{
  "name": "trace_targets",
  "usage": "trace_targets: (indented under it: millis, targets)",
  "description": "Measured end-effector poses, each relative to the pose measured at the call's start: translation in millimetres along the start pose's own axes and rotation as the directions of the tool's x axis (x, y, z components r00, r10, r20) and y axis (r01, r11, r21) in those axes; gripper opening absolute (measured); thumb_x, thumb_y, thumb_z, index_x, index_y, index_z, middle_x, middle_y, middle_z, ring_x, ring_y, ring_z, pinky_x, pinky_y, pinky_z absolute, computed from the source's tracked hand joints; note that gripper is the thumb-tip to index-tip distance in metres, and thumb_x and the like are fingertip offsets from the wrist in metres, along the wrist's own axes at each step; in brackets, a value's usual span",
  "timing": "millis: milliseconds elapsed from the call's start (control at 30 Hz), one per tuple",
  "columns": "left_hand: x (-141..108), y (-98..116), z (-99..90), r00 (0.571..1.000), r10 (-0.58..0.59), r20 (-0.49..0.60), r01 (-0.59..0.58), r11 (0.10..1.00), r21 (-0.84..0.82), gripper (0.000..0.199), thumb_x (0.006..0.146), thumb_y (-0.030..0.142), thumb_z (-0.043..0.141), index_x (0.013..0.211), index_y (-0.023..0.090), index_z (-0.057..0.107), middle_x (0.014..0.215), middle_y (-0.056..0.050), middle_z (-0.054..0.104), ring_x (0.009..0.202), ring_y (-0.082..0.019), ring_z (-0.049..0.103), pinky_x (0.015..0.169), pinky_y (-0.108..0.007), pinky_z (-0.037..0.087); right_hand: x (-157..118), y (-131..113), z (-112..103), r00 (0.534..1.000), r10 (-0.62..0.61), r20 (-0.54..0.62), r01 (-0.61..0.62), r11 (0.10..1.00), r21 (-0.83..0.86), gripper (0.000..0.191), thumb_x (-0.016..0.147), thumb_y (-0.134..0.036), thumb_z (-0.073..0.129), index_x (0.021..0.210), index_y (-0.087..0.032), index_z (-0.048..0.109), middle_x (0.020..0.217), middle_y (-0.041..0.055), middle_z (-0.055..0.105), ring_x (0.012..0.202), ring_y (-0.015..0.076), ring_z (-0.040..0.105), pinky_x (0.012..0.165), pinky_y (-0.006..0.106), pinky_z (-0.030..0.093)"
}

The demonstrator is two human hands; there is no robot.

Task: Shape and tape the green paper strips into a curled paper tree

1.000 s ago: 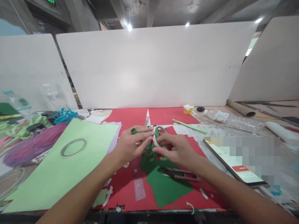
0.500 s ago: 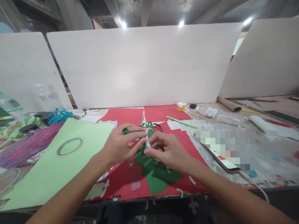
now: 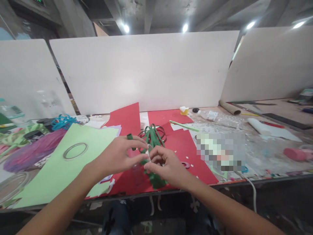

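In the head view, the person's left hand (image 3: 118, 155) and right hand (image 3: 168, 168) meet above the bench (image 3: 293, 109), fingertips nearly together. The right grip is closed, its thumb and curled fingers pinching a narrow white tape roll (image 3: 148, 156) that sits between the two hands. The left grip has its fingers almost straight and close together, with a rolled green paper tube (image 3: 129, 137) lodged between them; the fingertips reach the tape roll's edge, but whether they press on it I cannot tell. Just beyond the hands, looped green paper strips (image 3: 153, 134) fan out over red paper (image 3: 202, 173), while a dark green sheet (image 3: 157, 182) lies below, partly hidden. A pink scissors handle (image 3: 186, 164) shows just beside the right hand. To the left, a pale green sheet (image 3: 58, 178) carries a thin tape ring (image 3: 65, 156); a clear plastic bottle (image 3: 211, 116) lies farther back, towards the right.
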State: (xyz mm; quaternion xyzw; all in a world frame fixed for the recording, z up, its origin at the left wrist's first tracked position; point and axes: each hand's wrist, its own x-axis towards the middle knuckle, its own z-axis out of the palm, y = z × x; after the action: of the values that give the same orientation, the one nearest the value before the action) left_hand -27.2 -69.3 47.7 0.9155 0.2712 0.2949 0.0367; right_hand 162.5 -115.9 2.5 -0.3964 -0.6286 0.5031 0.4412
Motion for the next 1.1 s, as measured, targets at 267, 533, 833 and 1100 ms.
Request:
trace_targets:
  millis: [267,533,833,1100]
  targets:
    - [12.2,1.8,-9.6,0.912,-0.218,0.347,0.282,0.949,-0.144,0.022,0.084,0.039,0.061,0.094,0.023,0.074,0.097,-0.001,0.074,0.086,-0.018,0.067,0.080,-0.026,0.049,-2.4,19.2,4.3,0.993,0.105,0.053,-0.108,0.991,0.077,0.024,0.077,-0.033,0.068,0.081,-0.020,0.048,0.060,-0.0056,0.059,0.045,0.0070,0.048,0.045,0.020,0.038]
    - [13.6,2.9,-8.7,0.863,-0.248,0.440,0.334,0.933,-0.131,0.022,0.089,0.032,0.053,0.088,0.021,0.072,0.085,0.000,0.073,0.073,-0.015,0.064,0.072,-0.024,0.044,-6.8,29.1,3.1,0.989,0.099,0.111,-0.109,0.990,0.091,0.022,0.078,-0.030,0.069,0.083,-0.019,0.051,0.064,-0.0034,0.059,0.058,0.0106,0.056,0.056,0.023,0.041]
    - [13.4,5.1,-12.2,0.875,-0.245,0.418,0.317,0.942,-0.112,0.026,0.091,0.035,0.050,0.087,0.019,0.071,0.071,-0.001,0.071,0.065,-0.014,0.064,0.069,-0.025,0.045,-21.1,19.7,-38.8,0.997,-0.070,0.031,0.073,0.763,-0.642,0.031,0.082,-0.034,0.064,0.109,-0.022,0.058,0.112,0.0079,0.056,0.100,0.0218,0.055,0.085,0.035,0.043]
    - [14.0,-1.3,-7.8,0.918,-0.198,0.342,0.229,0.972,-0.052,0.027,0.090,0.037,0.052,0.093,0.022,0.075,0.079,-0.003,0.075,0.070,-0.017,0.067,0.071,-0.026,0.049,-30.1,31.6,-74.6,0.991,0.083,0.101,0.055,0.436,-0.898,0.019,0.094,-0.035,0.047,0.091,-0.018,0.055,0.098,0.0112,0.056,0.094,0.0244,0.053,0.082,0.038,0.043]
